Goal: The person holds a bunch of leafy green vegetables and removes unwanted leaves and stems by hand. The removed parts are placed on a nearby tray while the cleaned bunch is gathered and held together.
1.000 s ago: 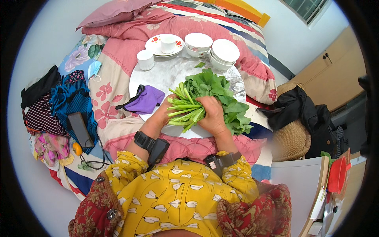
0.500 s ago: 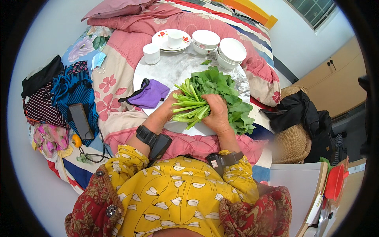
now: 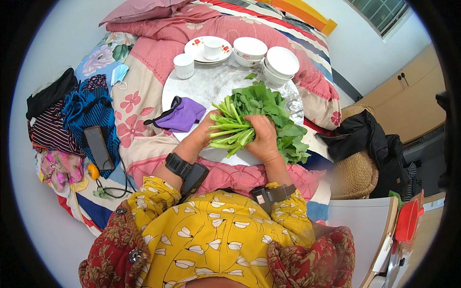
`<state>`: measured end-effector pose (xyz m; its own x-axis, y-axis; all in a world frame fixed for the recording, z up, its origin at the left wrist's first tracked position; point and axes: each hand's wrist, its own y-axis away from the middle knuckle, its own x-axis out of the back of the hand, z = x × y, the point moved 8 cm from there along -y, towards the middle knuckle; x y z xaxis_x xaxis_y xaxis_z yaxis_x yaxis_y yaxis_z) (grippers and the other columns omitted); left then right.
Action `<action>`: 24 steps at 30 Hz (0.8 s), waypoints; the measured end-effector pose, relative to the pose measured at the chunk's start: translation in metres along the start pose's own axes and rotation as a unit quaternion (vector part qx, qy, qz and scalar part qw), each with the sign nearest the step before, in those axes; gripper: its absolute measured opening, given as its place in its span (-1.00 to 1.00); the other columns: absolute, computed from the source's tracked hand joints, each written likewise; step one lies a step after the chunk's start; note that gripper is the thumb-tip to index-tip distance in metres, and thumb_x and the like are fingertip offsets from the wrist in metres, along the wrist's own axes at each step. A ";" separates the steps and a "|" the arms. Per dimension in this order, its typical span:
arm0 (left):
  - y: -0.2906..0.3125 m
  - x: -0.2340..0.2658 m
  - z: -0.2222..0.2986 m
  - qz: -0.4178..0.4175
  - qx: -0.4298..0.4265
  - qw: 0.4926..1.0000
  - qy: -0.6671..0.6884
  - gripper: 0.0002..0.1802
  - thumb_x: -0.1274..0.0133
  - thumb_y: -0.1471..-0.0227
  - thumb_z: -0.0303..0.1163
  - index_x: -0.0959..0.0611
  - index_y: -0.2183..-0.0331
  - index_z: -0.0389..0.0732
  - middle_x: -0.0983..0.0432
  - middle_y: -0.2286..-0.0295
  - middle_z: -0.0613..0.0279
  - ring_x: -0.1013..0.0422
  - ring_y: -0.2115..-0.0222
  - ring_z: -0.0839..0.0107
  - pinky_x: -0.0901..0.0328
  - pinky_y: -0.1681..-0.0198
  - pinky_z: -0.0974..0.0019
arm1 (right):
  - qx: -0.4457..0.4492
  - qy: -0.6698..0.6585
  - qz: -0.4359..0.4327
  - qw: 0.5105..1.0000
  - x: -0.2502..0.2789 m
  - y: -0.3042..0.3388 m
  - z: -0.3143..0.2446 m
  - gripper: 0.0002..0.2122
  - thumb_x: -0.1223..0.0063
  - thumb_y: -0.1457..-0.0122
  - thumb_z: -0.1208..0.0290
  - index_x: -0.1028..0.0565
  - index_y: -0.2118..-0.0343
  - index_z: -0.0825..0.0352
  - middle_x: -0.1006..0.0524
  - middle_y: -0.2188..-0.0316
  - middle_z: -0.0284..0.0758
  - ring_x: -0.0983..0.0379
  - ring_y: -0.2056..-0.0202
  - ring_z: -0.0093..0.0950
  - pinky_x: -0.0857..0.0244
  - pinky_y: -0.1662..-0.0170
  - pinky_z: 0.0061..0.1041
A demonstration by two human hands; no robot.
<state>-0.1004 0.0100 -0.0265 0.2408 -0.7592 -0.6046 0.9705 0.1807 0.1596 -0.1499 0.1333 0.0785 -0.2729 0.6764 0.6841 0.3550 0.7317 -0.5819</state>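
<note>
A bunch of leafy greens (image 3: 261,103) is held over the round marbled tabletop (image 3: 206,80), its cut stems pointing left toward me and its broad leaves spreading to the right. My right hand (image 3: 262,137) is closed around the stems, thumb on top. At the left side of the bunch, my left hand (image 3: 207,128) is against the stems, its fingers mostly hidden behind them. Just left of that hand lies a purple cloth mask (image 3: 185,114) with black edging. One loose leaf (image 3: 250,76) rests on the tabletop beyond the bunch.
Along the tabletop's far edge stand a white cup (image 3: 184,66), a plate (image 3: 194,48) bearing another cup, and stacked bowls (image 3: 282,62). On the bed at left are a phone (image 3: 99,146) and clothes (image 3: 53,122). A wicker basket (image 3: 357,175) stands at right.
</note>
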 end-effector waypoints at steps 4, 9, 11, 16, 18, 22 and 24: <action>0.000 0.000 -0.001 0.007 0.008 1.000 0.029 -0.76 0.00 -0.09 -0.52 -0.55 0.15 -0.26 -0.55 0.30 0.15 -0.53 0.34 0.37 -0.48 0.27 0.32 | 0.010 0.006 -0.001 1.000 -0.001 0.000 0.001 -0.56 -0.31 0.31 0.46 -0.46 0.25 0.29 -0.49 0.36 -0.26 -0.41 0.29 -0.20 -0.29 0.23 -0.34; 0.003 -0.007 0.006 0.006 0.000 1.000 0.014 -0.75 0.02 -0.10 -0.52 -0.54 0.13 -0.25 -0.55 0.29 0.15 -0.53 0.34 0.38 -0.48 0.27 0.33 | 0.005 -0.003 0.000 1.000 0.000 0.000 0.000 -0.56 -0.31 0.32 0.48 -0.46 0.25 0.30 -0.49 0.36 -0.26 -0.41 0.29 -0.20 -0.29 0.23 -0.34; 0.008 -0.014 0.013 0.010 -0.009 1.000 -0.024 -0.75 0.02 -0.10 -0.53 -0.54 0.13 -0.25 -0.55 0.28 0.15 -0.53 0.33 0.38 -0.48 0.27 0.33 | 0.006 0.005 -0.003 1.000 0.000 0.000 0.000 -0.55 -0.31 0.33 0.49 -0.46 0.25 0.30 -0.49 0.36 -0.26 -0.41 0.29 -0.20 -0.29 0.23 -0.34; 0.026 -0.021 0.023 0.066 0.017 0.996 -0.058 -0.76 0.03 -0.11 -0.53 -0.54 0.14 -0.25 -0.55 0.28 0.14 -0.53 0.32 0.38 -0.49 0.27 0.34 | 0.010 0.000 0.004 1.000 0.001 0.000 -0.001 -0.58 -0.29 0.31 0.48 -0.46 0.27 0.28 -0.48 0.38 -0.28 -0.40 0.29 -0.21 -0.29 0.24 -0.32; 0.026 -0.025 0.025 0.032 0.016 0.999 -0.011 -0.76 0.02 -0.11 -0.53 -0.54 0.14 -0.25 -0.55 0.28 0.15 -0.53 0.32 0.38 -0.48 0.27 0.34 | 0.004 -0.006 -0.003 1.000 0.000 0.000 0.000 -0.54 -0.29 0.35 0.51 -0.46 0.24 0.31 -0.49 0.35 -0.25 -0.41 0.27 -0.20 -0.29 0.22 -0.32; 0.015 -0.016 0.021 0.034 -0.008 0.996 -0.087 -0.76 0.00 -0.09 -0.53 -0.54 0.15 -0.25 -0.55 0.29 0.16 -0.52 0.33 0.38 -0.48 0.26 0.34 | 0.007 0.002 -0.004 1.000 -0.001 0.001 0.001 -0.54 -0.29 0.35 0.51 -0.46 0.24 0.31 -0.49 0.34 -0.25 -0.41 0.27 -0.19 -0.30 0.21 -0.32; 0.012 -0.014 0.019 0.008 -0.027 0.994 -0.105 -0.76 -0.02 -0.07 -0.54 -0.54 0.16 -0.25 -0.55 0.30 0.17 -0.52 0.33 0.39 -0.48 0.26 0.34 | 0.010 -0.006 0.001 1.000 0.000 0.001 0.000 -0.54 -0.29 0.36 0.52 -0.46 0.24 0.31 -0.49 0.34 -0.25 -0.41 0.26 -0.19 -0.30 0.21 -0.32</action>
<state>-0.0926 0.0116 -0.0014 0.2537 -0.8686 -0.4257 0.9672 0.2222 0.1230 -0.1499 0.1336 0.0779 -0.2828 0.6793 0.6772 0.3373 0.7314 -0.5927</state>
